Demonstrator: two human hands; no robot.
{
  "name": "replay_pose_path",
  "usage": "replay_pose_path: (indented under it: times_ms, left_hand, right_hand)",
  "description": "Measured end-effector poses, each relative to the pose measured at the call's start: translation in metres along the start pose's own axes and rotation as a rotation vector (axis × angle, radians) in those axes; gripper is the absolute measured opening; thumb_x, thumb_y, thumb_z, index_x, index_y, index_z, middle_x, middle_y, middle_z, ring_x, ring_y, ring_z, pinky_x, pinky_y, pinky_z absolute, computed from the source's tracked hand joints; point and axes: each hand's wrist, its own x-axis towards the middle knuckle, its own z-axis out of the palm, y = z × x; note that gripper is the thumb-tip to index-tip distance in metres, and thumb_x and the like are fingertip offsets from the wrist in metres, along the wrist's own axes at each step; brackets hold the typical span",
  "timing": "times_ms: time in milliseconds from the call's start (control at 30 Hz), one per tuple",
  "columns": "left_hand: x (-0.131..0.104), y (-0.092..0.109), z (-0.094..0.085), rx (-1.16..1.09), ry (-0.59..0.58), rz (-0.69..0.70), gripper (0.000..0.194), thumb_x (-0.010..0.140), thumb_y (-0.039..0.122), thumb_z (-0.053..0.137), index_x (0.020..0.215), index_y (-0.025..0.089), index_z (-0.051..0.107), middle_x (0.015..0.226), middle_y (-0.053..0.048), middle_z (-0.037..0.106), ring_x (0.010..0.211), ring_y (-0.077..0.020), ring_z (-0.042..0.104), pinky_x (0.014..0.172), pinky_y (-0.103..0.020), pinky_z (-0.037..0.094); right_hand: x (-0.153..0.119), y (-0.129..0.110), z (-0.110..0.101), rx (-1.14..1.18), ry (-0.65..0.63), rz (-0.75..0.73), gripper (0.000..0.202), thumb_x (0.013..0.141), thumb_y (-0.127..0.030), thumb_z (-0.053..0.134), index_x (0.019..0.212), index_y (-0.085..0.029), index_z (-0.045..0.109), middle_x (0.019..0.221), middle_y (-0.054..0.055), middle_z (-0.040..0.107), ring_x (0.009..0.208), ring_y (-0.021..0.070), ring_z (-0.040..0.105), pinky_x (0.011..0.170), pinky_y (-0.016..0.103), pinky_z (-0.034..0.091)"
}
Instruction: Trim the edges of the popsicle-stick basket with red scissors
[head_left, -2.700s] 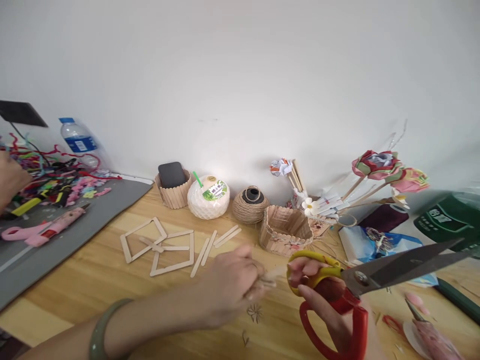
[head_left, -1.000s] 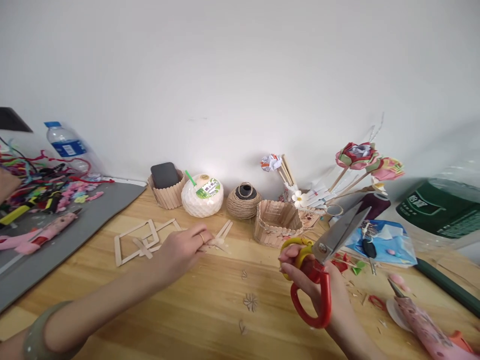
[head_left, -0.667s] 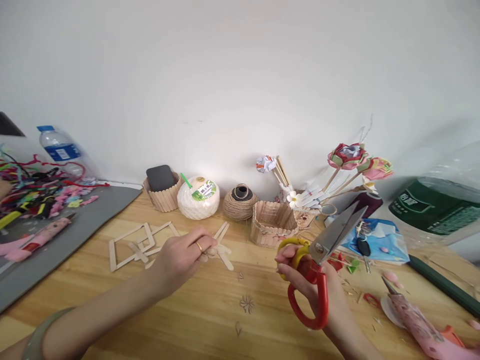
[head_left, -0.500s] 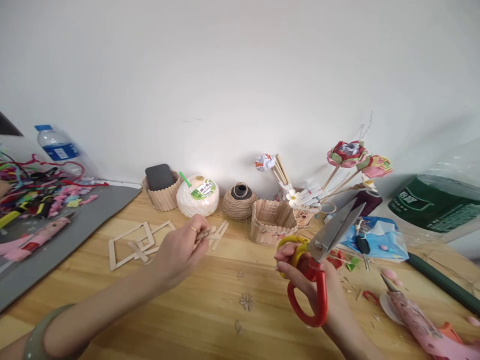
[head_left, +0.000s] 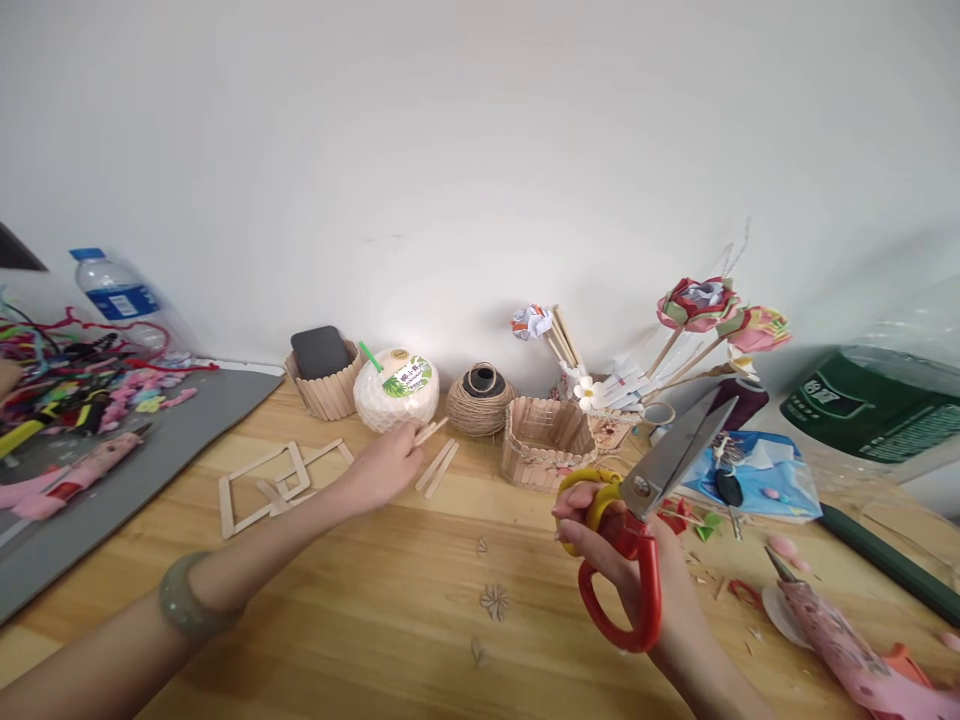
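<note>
My left hand [head_left: 388, 462] is closed on short wooden sticks [head_left: 430, 432], whose ends poke out past the fingers in front of the white coconut [head_left: 396, 390]. Two flat wooden sticks [head_left: 437, 469] lie on the table just right of it. My right hand [head_left: 611, 530] holds scissors [head_left: 643, 490] with a yellow and a red handle, blades pointing up and right, slightly apart. Frames made of sticks [head_left: 262, 490] lie left of my left hand, partly behind the wrist. Small petal-like pieces [head_left: 493, 602] rest on the table between my arms.
At the back stand a stick basket [head_left: 324, 385] holding a dark object, a twine ball [head_left: 481, 402], another stick basket [head_left: 547, 440] and paper flowers [head_left: 699, 305]. A pink glue gun [head_left: 840, 640] lies at right. Craft supplies cover a grey mat [head_left: 172, 430] at left.
My left hand has moved forward and slightly right with its sticks, and more of the forearm and bracelet shows. My right hand and the scissors have barely moved.
</note>
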Motion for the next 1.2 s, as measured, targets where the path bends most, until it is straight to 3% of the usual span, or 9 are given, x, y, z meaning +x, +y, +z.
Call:
replay_pose_path:
  times_ms: [167, 333, 567, 700, 800, 900, 967, 1100, 1200]
  left_hand:
    - [0.002, 0.008, 0.018, 0.286, -0.01, 0.023, 0.018, 0.078, 0.028, 0.045, 0.088, 0.014, 0.05, 0.096, -0.016, 0.058, 0.085, -0.0301, 0.059, 0.069, -0.037, 0.043]
    - [-0.003, 0.003, 0.024, 0.437, -0.066, 0.062, 0.017, 0.077, 0.01, 0.039, 0.085, 0.013, 0.053, 0.093, -0.015, 0.059, 0.077, -0.0267, 0.062, 0.065, -0.034, 0.044]
    - [-0.017, 0.007, 0.023, 0.468, -0.059, 0.078, 0.029, 0.077, 0.0, 0.029, 0.085, 0.013, 0.054, 0.083, -0.015, 0.06, 0.074, -0.0278, 0.062, 0.062, -0.036, 0.044]
    - [-0.022, 0.017, 0.019, 0.408, -0.038, 0.081, 0.027, 0.078, 0.002, 0.03, 0.081, 0.015, 0.054, 0.084, -0.014, 0.061, 0.074, -0.0266, 0.062, 0.062, -0.035, 0.043]
    - [-0.024, 0.037, 0.015, 0.233, -0.037, 0.107, 0.018, 0.084, 0.017, 0.036, 0.083, 0.017, 0.054, 0.083, -0.009, 0.063, 0.076, -0.0233, 0.061, 0.064, -0.032, 0.044]
    - [-0.028, 0.063, 0.015, -0.471, -0.11, 0.153, 0.011, 0.08, 0.025, 0.047, 0.083, 0.017, 0.053, 0.082, -0.003, 0.063, 0.077, -0.0183, 0.059, 0.066, -0.027, 0.045]
    - [-0.032, 0.078, 0.017, -0.745, -0.127, 0.119, 0.012, 0.077, 0.029, 0.054, 0.076, 0.017, 0.051, 0.068, 0.002, 0.057, 0.062, -0.0132, 0.054, 0.054, -0.023, 0.041]
    - [-0.035, 0.095, 0.026, -1.009, -0.157, -0.004, 0.023, 0.071, 0.036, 0.062, 0.074, 0.017, 0.048, 0.044, 0.01, 0.036, 0.037, -0.005, 0.028, 0.036, -0.018, 0.021]
    - [-0.035, 0.098, 0.033, -1.081, -0.158, -0.05, 0.028, 0.067, 0.036, 0.066, 0.074, 0.017, 0.048, 0.041, 0.012, 0.032, 0.035, -0.0039, 0.023, 0.034, -0.018, 0.018]
  right_hand:
    - [0.0, 0.002, -0.001, -0.002, 0.004, -0.021, 0.021, 0.062, -0.029, 0.071, 0.072, -0.019, 0.055, 0.073, 0.003, 0.06, 0.064, 0.0173, 0.058, 0.057, 0.028, 0.047]
    - [-0.001, 0.001, -0.002, -0.04, 0.006, -0.027, 0.021, 0.064, -0.031, 0.07, 0.074, -0.019, 0.056, 0.075, 0.003, 0.062, 0.068, 0.0183, 0.059, 0.06, 0.028, 0.049]
    - [-0.002, -0.004, -0.001, -0.103, 0.035, -0.041, 0.024, 0.063, -0.037, 0.071, 0.071, -0.018, 0.058, 0.073, 0.004, 0.064, 0.066, 0.0197, 0.06, 0.059, 0.029, 0.049]
    - [-0.001, -0.003, 0.0, -0.109, 0.037, -0.055, 0.024, 0.063, -0.038, 0.071, 0.071, -0.019, 0.059, 0.071, 0.004, 0.064, 0.065, 0.0195, 0.06, 0.057, 0.029, 0.049]
    - [0.0, 0.0, 0.0, -0.11, 0.058, -0.052, 0.023, 0.063, -0.037, 0.071, 0.072, -0.019, 0.06, 0.073, 0.004, 0.065, 0.067, 0.02, 0.061, 0.058, 0.029, 0.05]
    - [0.0, 0.001, 0.0, -0.122, 0.073, -0.029, 0.022, 0.063, -0.036, 0.071, 0.072, -0.018, 0.061, 0.073, 0.004, 0.065, 0.067, 0.0203, 0.061, 0.059, 0.029, 0.05]
    - [0.0, 0.001, 0.002, -0.117, 0.065, -0.015, 0.023, 0.063, -0.037, 0.071, 0.072, -0.018, 0.061, 0.073, 0.004, 0.065, 0.068, 0.0204, 0.061, 0.061, 0.03, 0.05]
    - [-0.003, -0.002, 0.007, -0.019, 0.006, -0.006, 0.025, 0.064, -0.039, 0.07, 0.072, -0.019, 0.056, 0.071, 0.002, 0.062, 0.067, 0.0185, 0.059, 0.062, 0.03, 0.048]
    - [-0.005, 0.0, 0.01, 0.04, -0.03, 0.014, 0.027, 0.064, -0.039, 0.069, 0.071, -0.019, 0.052, 0.064, -0.001, 0.056, 0.06, 0.0155, 0.055, 0.058, 0.027, 0.046]
